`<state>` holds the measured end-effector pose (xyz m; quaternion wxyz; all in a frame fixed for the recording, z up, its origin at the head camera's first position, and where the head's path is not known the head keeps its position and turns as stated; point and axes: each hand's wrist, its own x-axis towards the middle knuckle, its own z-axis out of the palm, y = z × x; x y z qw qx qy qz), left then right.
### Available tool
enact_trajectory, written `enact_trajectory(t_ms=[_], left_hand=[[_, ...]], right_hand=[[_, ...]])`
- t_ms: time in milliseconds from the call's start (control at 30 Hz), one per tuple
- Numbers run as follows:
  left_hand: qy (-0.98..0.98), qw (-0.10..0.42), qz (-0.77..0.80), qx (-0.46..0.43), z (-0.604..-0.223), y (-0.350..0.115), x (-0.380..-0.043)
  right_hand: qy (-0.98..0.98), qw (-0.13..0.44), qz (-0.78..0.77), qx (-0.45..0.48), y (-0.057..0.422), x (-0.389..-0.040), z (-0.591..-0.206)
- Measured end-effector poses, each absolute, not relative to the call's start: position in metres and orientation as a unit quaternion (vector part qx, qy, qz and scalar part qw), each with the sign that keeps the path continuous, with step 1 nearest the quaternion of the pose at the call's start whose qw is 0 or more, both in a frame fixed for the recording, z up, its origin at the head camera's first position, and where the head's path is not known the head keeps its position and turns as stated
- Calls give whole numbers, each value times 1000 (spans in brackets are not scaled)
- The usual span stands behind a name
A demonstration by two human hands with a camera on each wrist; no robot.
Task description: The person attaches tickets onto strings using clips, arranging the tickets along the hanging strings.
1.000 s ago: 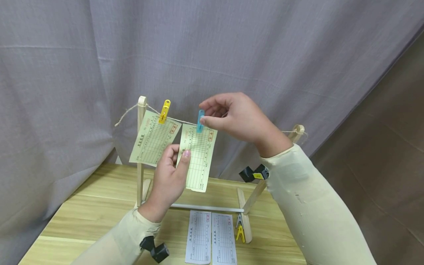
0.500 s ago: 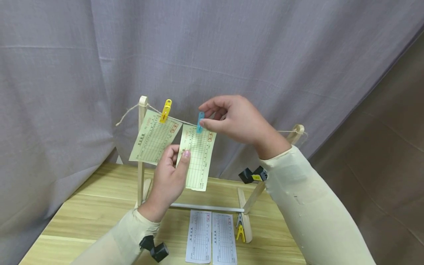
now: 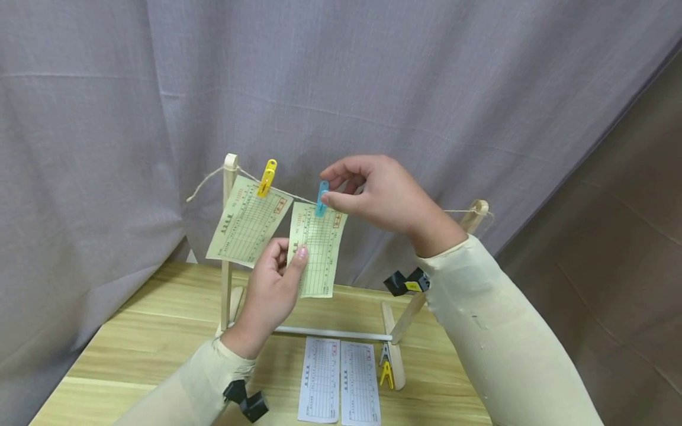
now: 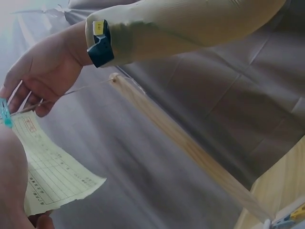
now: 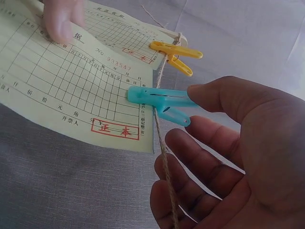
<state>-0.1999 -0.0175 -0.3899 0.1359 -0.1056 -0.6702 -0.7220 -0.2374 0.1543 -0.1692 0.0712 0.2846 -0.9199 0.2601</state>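
Note:
My left hand (image 3: 270,290) pinches a yellow-green receipt slip (image 3: 322,269) near the middle of its left side, thumb in front. The slip's upper edge is at the string (image 5: 163,164), clipped there by a blue clothespin (image 5: 157,98). My right hand (image 3: 386,192) holds that clothespin's arms between thumb and index finger, its other fingers loosely bent by the string. To the left, a yellow clothespin (image 3: 267,178) fixes another receipt slip (image 3: 250,222) to the string. The left wrist view shows the held slip (image 4: 57,176) partly behind my left hand.
The string runs between two wooden posts (image 3: 226,290), joined low down by a white rod (image 3: 335,334). Two white receipt slips (image 3: 318,381) lie on the wooden table (image 3: 144,349). A grey and a yellow clothespin (image 3: 386,376) sit at the right foot. Grey curtain hangs behind.
My right hand and the blue clothespin have sunk slightly. The lower edge of the held slip has risen a little, and my left hand has shifted slightly down.

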Motion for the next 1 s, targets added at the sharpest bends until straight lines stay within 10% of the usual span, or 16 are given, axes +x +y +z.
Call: enact_trajectory(t_ms=[433, 1000], left_hand=[[-711, 59, -695, -93, -415, -23, -198], [-714, 14, -698, -59, -456, -27, -197]], right_hand=[[-922, 94, 250, 281, 162, -230, -168], [-877, 288, 224, 314, 204, -184, -196]])
